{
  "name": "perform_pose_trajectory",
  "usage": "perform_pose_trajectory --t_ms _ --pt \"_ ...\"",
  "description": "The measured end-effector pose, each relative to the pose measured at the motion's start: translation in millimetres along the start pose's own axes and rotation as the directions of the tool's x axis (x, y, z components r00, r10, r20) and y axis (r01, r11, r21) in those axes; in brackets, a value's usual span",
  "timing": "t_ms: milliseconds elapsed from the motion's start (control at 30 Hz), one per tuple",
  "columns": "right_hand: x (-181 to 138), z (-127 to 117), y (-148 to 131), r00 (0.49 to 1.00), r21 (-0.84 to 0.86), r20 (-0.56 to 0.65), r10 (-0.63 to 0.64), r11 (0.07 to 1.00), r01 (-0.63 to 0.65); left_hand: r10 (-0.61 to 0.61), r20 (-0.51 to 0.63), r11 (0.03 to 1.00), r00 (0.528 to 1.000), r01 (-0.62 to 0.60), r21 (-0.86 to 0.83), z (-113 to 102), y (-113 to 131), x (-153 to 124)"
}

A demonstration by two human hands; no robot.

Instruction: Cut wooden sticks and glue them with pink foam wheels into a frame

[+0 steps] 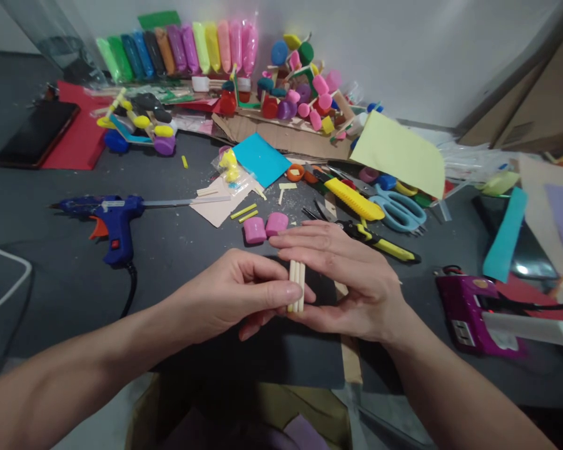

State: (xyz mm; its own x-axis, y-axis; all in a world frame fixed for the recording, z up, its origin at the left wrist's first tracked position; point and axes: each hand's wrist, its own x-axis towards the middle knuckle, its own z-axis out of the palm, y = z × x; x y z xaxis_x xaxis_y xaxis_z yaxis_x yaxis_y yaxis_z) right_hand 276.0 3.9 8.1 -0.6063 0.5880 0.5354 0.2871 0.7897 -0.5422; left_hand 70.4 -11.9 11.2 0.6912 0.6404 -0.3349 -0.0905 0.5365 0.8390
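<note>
A small bundle of short pale wooden sticks (296, 281) stands upright between my two hands above the front of the dark table. My left hand (253, 290) pinches it from the left, its thumb pressed across the sticks. With fingers and thumb at the bundle's top and bottom ends, my right hand (351, 275) closes on it from the right. Just beyond my fingertips lie two pink foam-like blocks (254, 230). Two thin yellow sticks (244, 211) rest left of them.
A blue glue gun (117, 215) lies left, its cord trailing forward. Right of centre are a yellow cutter (354, 199), blue-handled scissors (398, 209) and pliers (380, 242). Colourful clay packs (178, 50) and small models (141, 122) line the back. A purple power strip (471, 312) sits right.
</note>
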Motion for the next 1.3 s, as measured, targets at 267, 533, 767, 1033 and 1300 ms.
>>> perform_pose_trajectory --t_ms 267,533,767,1033,1300 --pt "1.1 0.5 -0.6 1.0 -0.029 -0.003 0.004 1.0 -0.004 0.009 -0.026 1.0 1.0 -0.009 0.005 -0.4 -3.9 -0.7" --pt "0.8 1.7 -0.1 1.0 -0.067 -0.004 -0.008 0.998 0.007 0.001 -0.048 0.999 0.999 -0.004 -0.045 3.0 -3.2 2.8" --pt "1.2 0.3 -1.3 0.998 -0.074 0.051 0.035 0.997 -0.031 0.005 -0.066 0.995 0.998 -0.012 -0.096 2.0 -2.4 1.7" --pt "-3.0 -3.6 0.8 0.992 -0.058 0.108 0.058 0.997 -0.052 -0.059 -0.077 0.976 0.995 0.041 -0.216 3.8 1.5 2.5" --pt "-1.7 -1.4 -2.2 0.996 -0.11 0.057 0.067 0.992 -0.06 -0.048 -0.106 0.988 0.993 0.032 -0.151 5.2 -0.6 2.5"
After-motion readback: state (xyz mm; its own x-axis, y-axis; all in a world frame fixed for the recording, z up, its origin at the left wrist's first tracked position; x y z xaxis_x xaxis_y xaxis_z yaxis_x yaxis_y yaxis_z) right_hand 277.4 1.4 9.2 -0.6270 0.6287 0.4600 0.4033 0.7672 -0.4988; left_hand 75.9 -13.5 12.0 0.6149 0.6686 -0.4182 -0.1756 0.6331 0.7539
